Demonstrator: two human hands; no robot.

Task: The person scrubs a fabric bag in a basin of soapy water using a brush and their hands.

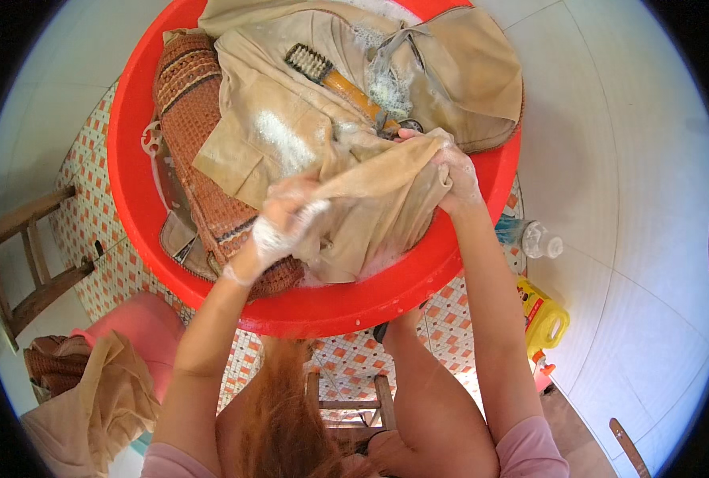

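Note:
A wet tan cloth cover [384,170] is stretched between my two hands over a large red plastic basin [133,197]. My left hand [286,218], blurred and white with suds, grips one part of the fabric. Farther right, my right hand [456,173] is closed around another bunched part. Just beyond the hands, a scrubbing brush [351,92] with a yellow-brown handle lies bristles up on the soapy cloth. A rust-brown woven textile [190,113] with dark striped bands runs down the basin's left side. White foam [283,140] spreads over the tan fabric.
Right of the basin are a clear bottle [537,238] and a yellow detergent jug [543,319] near the tiled wall [647,197]. More tan cloth [103,388] hangs over a pink container [139,328] at lower left. A wooden chair or stool [32,251] stands at far left on patterned floor.

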